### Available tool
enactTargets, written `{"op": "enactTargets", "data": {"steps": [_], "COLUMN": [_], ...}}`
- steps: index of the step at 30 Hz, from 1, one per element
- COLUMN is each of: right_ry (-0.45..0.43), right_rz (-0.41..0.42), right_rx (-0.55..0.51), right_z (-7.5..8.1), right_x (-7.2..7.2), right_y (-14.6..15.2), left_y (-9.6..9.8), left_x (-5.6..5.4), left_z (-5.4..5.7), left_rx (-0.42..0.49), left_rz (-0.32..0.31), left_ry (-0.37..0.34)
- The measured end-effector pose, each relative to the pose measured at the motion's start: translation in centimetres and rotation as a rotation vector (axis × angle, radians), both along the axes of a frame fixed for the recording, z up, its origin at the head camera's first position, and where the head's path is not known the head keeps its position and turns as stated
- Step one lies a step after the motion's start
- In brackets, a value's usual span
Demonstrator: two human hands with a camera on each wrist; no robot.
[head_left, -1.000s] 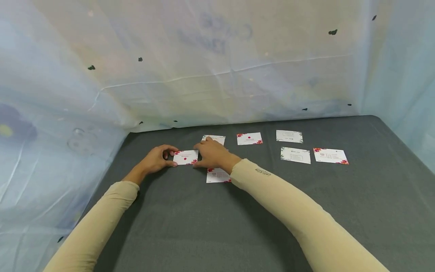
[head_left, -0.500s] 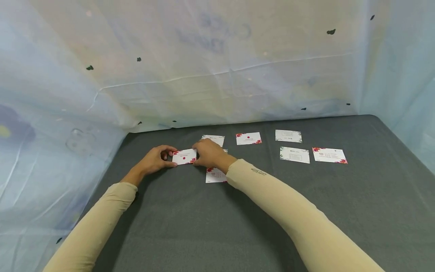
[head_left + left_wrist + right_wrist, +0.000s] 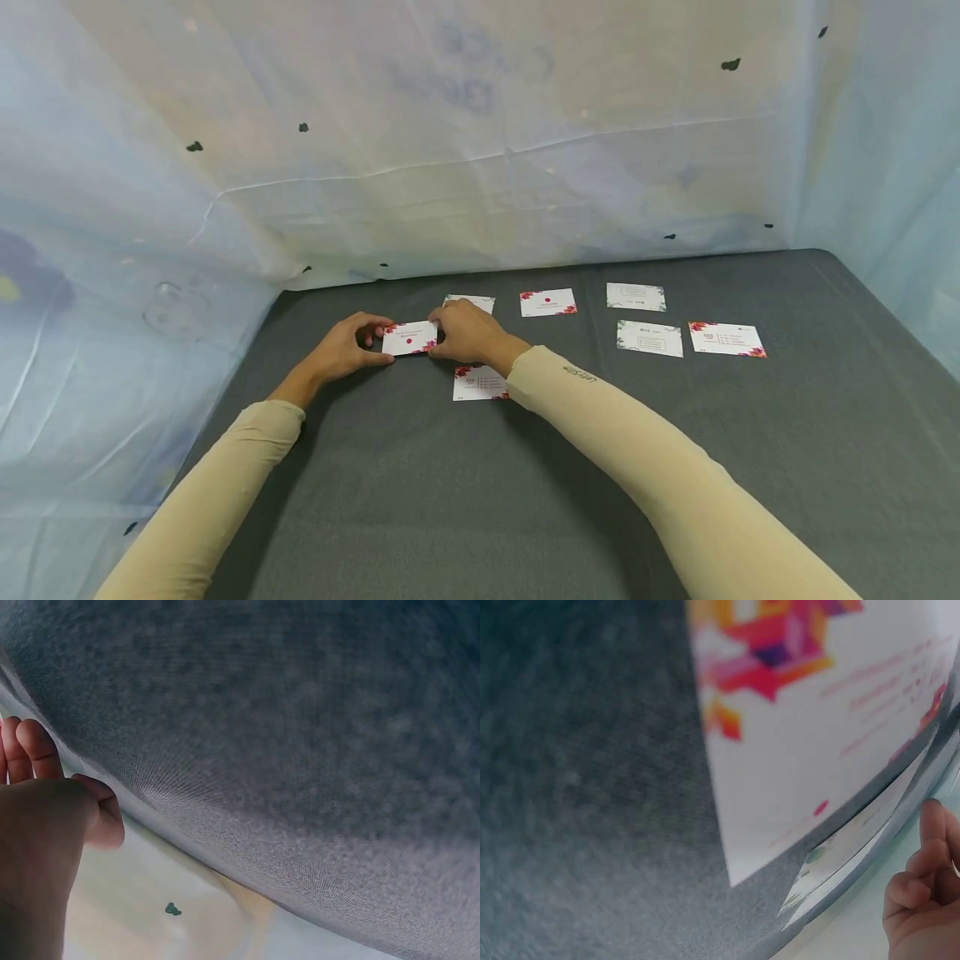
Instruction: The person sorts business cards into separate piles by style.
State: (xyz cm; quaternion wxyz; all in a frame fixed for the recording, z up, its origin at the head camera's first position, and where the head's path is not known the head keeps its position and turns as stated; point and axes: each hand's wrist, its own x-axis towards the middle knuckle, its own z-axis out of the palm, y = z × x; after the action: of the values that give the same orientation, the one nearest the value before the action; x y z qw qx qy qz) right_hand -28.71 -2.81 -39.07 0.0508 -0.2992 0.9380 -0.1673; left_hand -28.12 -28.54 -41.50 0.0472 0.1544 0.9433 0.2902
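Observation:
Between my two hands is a white business card (image 3: 409,338) with red floral corners and a red dot. My left hand (image 3: 347,346) holds its left edge between thumb and fingers. My right hand (image 3: 472,337) holds the right edge the same way. Behind the right hand, a white business card with grey-green corners (image 3: 470,303) is partly hidden. Another red-cornered business card (image 3: 478,384) lies in front of it, partly covered by the wrist. The left wrist view catches the left hand (image 3: 56,817) only at its edge. In the right wrist view, a red-flowered card (image 3: 817,750) looms close.
Farther right on the dark grey tablecloth (image 3: 420,492) lie a red-dot card (image 3: 547,302), two grey-green-cornered cards, one far (image 3: 636,297) and one nearer (image 3: 649,339), and a red-cornered card (image 3: 727,339). A pale patterned curtain (image 3: 480,200) hangs behind the table.
The card between both hands has shifted slightly, first left, then back right and a little away from me. Both hands keep hold of it. The other cards lie as before.

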Motion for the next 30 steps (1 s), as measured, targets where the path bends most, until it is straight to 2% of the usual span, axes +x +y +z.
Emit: {"op": "enactTargets", "data": {"steps": [8,17,24,30], "right_ry": [-0.005,-0.021,-0.020,-0.027], "right_rz": [0.003,0.008,-0.006,-0.003], "right_rx": [-0.024,-0.025,-0.016,-0.028], "right_z": [-0.12,-0.05,-0.37,-0.56], "right_x": [-0.03,-0.07,-0.06,0.11], "right_y": [-0.03,0.06,0.24,0.44], "left_y": [-0.25,-0.15,0.26,0.44], "left_x": [0.22,0.38,0.40,0.63], "left_z": [0.07,0.37,0.51,0.59], "left_rx": [0.025,0.026,0.012,0.010], "left_rz": [-0.012,0.002,-0.029,-0.029], "left_ry": [0.016,-0.010,0.011,0.012]}}
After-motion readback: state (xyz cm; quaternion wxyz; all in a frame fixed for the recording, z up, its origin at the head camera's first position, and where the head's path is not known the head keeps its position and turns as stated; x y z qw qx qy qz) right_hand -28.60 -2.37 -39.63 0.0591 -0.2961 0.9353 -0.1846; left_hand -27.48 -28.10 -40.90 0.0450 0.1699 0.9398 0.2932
